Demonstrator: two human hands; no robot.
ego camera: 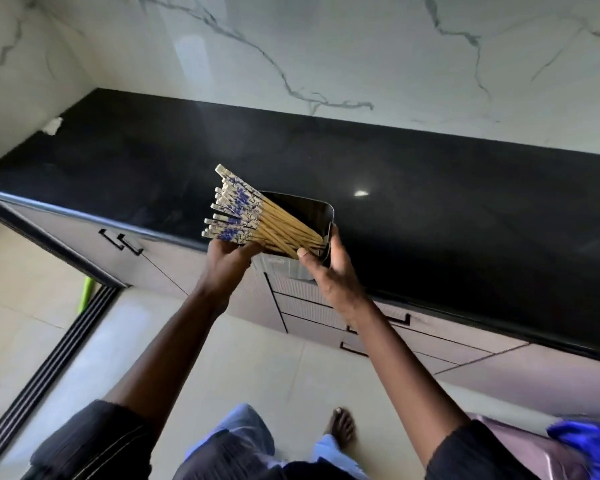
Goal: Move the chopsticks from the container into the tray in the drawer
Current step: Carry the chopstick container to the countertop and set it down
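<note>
- Landmark: the container [312,216], a metal holder with a rounded-square mouth, held tipped toward the person at the front edge of the black countertop [430,209].
- The chopsticks [250,216] are a full bundle, all inside the container; their blue-and-white patterned ends fan out past its left rim, pale wooden shafts running back into the mouth.
- The right hand [329,271] holds the container from its near right side: thumb on the near rim against the shafts, fingers wrapped up the right wall. Grip pressed closed on the container.
- The left hand [227,259] is just left of the container, under the patterned ends, fingers loosely curled and touching the lowest sticks. Whether it has closed on the bundle cannot be told; it reads as cupping, not pinching.
- Drawer fronts [312,313] sit below the container, all shut; no tray in view.
- Step in hand, as judged: gathering the bundle for removal.
- To do it well: close the left hand around the whole fan near the patterned band, not the tips, so no sticks slide free; keep the container tilted and steady; draw along the shaft line.
- Risk: loose outer sticks spilling to the floor.
</note>
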